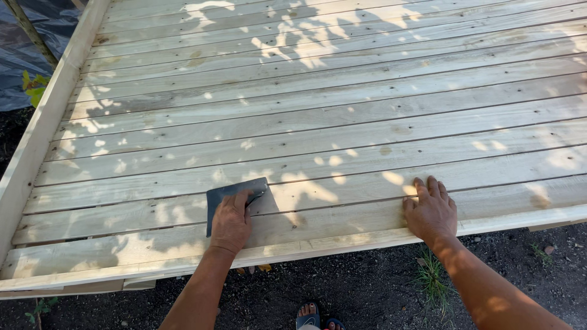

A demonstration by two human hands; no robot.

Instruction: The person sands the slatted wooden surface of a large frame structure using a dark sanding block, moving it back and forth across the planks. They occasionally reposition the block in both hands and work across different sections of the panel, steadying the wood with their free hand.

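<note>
A large platform of pale wooden planks (pixel 318 116) fills most of the head view. My left hand (pixel 231 221) presses a dark grey sheet of sandpaper (pixel 227 194) flat on a plank near the platform's front edge. My right hand (pixel 431 211) lies flat with spread fingers on the planks further right, holding nothing. Both forearms reach in from below.
A raised wooden rail (pixel 43 122) runs along the platform's left side, with black plastic sheeting (pixel 24 55) and a green leaf beyond it. Dark soil (pixel 367 287) with tufts of grass lies below the front edge. A foot in a sandal (pixel 309 316) shows at the bottom.
</note>
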